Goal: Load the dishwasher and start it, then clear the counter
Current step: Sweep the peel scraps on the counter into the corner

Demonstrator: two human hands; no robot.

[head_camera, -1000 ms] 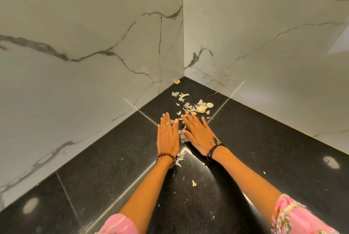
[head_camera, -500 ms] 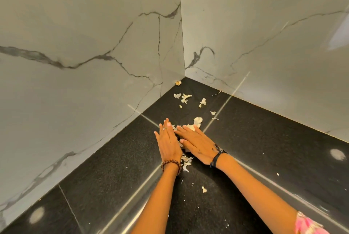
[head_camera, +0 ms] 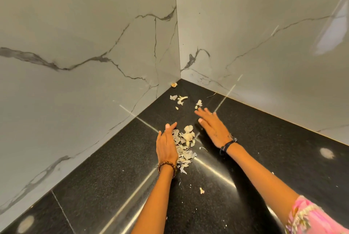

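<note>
Right hand (head_camera: 213,127) has left the pile and reaches, fingers spread, toward scattered peels (head_camera: 180,99) beyond it. Left hand (head_camera: 167,144), fingers straight, edges the gathered peel pile (head_camera: 186,143). Counter (head_camera: 283,158) clearing is partly done.

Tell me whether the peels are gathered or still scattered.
Partly gathered. A pile of peels lies beside the left hand; loose bits remain near the corner, beyond the right hand.
</note>
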